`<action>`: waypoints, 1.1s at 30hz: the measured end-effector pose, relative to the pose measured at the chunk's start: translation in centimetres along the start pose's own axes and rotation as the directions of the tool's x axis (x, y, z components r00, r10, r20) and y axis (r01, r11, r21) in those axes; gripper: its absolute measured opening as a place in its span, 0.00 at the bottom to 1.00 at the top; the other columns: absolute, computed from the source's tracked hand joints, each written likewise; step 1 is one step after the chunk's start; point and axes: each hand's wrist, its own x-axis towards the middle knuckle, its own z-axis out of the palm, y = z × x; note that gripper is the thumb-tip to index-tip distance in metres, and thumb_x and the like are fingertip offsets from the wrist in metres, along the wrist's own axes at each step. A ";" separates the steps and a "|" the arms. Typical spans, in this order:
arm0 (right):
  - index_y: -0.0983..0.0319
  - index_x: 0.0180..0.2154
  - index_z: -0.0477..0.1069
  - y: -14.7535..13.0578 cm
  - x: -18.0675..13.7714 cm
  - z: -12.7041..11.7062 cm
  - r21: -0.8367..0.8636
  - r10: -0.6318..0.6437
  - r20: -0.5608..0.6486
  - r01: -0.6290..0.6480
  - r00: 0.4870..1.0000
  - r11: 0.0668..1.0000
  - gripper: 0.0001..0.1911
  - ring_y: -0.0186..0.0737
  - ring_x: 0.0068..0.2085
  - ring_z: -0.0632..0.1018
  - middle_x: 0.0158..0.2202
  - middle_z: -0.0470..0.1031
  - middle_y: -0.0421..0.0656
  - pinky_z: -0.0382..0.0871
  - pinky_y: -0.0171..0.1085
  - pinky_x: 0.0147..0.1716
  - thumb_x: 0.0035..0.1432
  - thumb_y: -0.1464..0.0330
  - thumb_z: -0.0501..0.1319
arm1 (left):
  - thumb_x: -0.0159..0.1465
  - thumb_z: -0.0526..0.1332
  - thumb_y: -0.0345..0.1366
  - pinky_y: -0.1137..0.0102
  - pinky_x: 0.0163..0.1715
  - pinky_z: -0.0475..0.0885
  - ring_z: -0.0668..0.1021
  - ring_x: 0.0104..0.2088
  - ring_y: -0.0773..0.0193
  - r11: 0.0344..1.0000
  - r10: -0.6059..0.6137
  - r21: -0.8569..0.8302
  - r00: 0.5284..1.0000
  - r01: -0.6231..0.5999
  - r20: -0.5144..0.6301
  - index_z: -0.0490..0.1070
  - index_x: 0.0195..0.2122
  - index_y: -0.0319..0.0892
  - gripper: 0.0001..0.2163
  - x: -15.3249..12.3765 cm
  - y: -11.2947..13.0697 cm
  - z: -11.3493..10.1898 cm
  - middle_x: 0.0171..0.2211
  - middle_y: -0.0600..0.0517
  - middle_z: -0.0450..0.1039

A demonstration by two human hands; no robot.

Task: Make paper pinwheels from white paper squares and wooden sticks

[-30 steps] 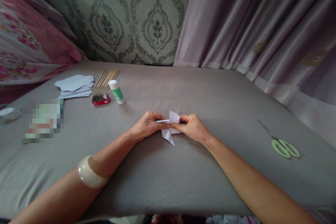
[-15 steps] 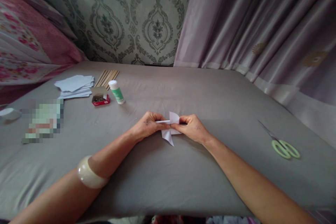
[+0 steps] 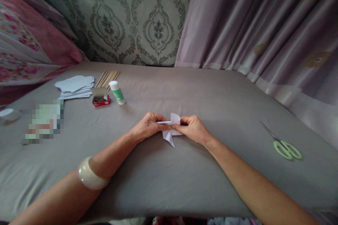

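Observation:
A white paper pinwheel with curled blades is held between both hands, low over the grey cloth. My left hand is closed on its left side, the thumb reaching to the middle. From the other side my right hand pinches it, thumb and fingers meeting near the centre. One blade sticks up between the hands and another points down toward me. Whatever lies under the thumbs at the centre is hidden.
On the grey-covered table, a glue stick, an open red box of small items, wooden sticks and stacked white paper lie at the back left. A white roll is far left. Green-handled scissors lie right.

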 end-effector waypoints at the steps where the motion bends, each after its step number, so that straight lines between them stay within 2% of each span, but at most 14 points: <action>1: 0.65 0.28 0.78 0.0 0.0 0.0 0.002 0.002 -0.001 -0.002 1.000 1.000 0.16 0.34 0.25 0.73 0.24 0.77 0.41 0.66 0.33 0.26 0.44 0.58 0.66 | 0.45 0.69 0.40 0.76 0.21 0.59 0.68 0.21 0.71 1.000 0.000 -0.003 1.000 0.000 0.000 0.76 0.23 0.38 0.10 0.0 0.0 0.0 0.20 0.55 0.71; 10: 0.66 0.30 0.78 -0.1 0.0 0.0 0.012 0.027 0.016 -0.027 1.000 1.000 0.15 0.36 0.27 0.74 0.27 0.77 0.41 0.66 0.34 0.29 0.46 0.60 0.64 | 0.44 0.70 0.41 0.75 0.21 0.59 0.68 0.21 0.70 0.998 -0.054 -0.035 0.998 0.053 -0.016 0.76 0.24 0.37 0.12 0.0 0.0 0.0 0.21 0.54 0.72; 14: 0.65 0.34 0.77 -0.5 0.2 -0.5 0.176 0.046 -0.011 -0.044 0.999 0.983 0.18 0.37 0.32 0.76 0.32 0.79 0.44 0.68 0.36 0.34 0.46 0.57 0.66 | 0.46 0.70 0.42 0.74 0.22 0.60 0.70 0.22 0.68 0.987 -0.084 -0.139 0.996 0.077 -0.043 0.75 0.27 0.36 0.14 -0.1 0.4 -0.1 0.22 0.53 0.73; 17: 0.63 0.39 0.75 -0.9 0.3 -1.0 0.381 0.059 -0.082 -0.023 0.995 0.924 0.22 0.37 0.34 0.76 0.33 0.79 0.44 0.68 0.36 0.37 0.46 0.54 0.66 | 0.46 0.70 0.42 0.73 0.27 0.64 0.73 0.25 0.66 0.951 -0.042 -0.309 0.994 0.011 -0.097 0.75 0.30 0.35 0.15 -0.1 0.5 -0.1 0.26 0.50 0.75; 20: 0.62 0.39 0.73 -1.4 0.2 -0.8 0.470 0.043 -0.097 0.008 0.994 0.882 0.23 0.38 0.38 0.77 0.36 0.79 0.44 0.68 0.36 0.40 0.42 0.56 0.70 | 0.46 0.71 0.39 0.73 0.31 0.66 0.73 0.28 0.67 0.909 0.042 -0.400 0.980 -0.119 -0.197 0.75 0.32 0.34 0.16 -0.1 0.3 0.2 0.28 0.50 0.76; 22: 0.62 0.37 0.73 -1.6 0.1 -0.2 0.469 0.034 -0.095 0.014 0.995 0.883 0.22 0.40 0.39 0.77 0.37 0.79 0.45 0.69 0.37 0.41 0.39 0.59 0.71 | 0.47 0.71 0.38 0.73 0.32 0.66 0.73 0.28 0.68 0.892 0.082 -0.418 0.971 -0.172 -0.225 0.76 0.33 0.35 0.15 -0.1 0.2 0.5 0.28 0.50 0.76; 26: 0.62 0.33 0.75 -1.7 -0.3 0.8 0.399 0.027 -0.156 0.038 0.987 0.916 0.18 0.42 0.36 0.78 0.35 0.80 0.45 0.70 0.39 0.38 0.40 0.59 0.70 | 0.50 0.70 0.40 0.72 0.35 0.67 0.74 0.30 0.67 0.877 0.125 -0.443 0.978 -0.188 -0.167 0.76 0.34 0.36 0.14 -0.4 0.1 1.2 0.30 0.50 0.76; 29: 0.63 0.33 0.76 -1.7 -0.4 0.7 0.286 -0.025 -0.213 0.087 0.977 0.954 0.17 0.43 0.35 0.78 0.35 0.80 0.46 0.71 0.39 0.37 0.43 0.59 0.69 | 0.52 0.68 0.41 0.73 0.36 0.67 0.74 0.31 0.67 0.894 0.151 -0.399 0.976 -0.202 -0.154 0.76 0.33 0.36 0.13 -0.6 0.3 1.4 0.30 0.50 0.76; 33: 0.63 0.33 0.77 -2.3 -0.8 0.1 0.151 -0.105 -0.230 0.142 0.968 0.978 0.14 0.43 0.36 0.79 0.35 0.80 0.45 0.71 0.39 0.37 0.46 0.60 0.67 | 0.53 0.68 0.41 0.72 0.36 0.67 0.75 0.31 0.66 0.916 0.181 -0.338 0.975 -0.215 -0.129 0.76 0.33 0.37 0.13 -0.9 0.8 1.2 0.31 0.50 0.77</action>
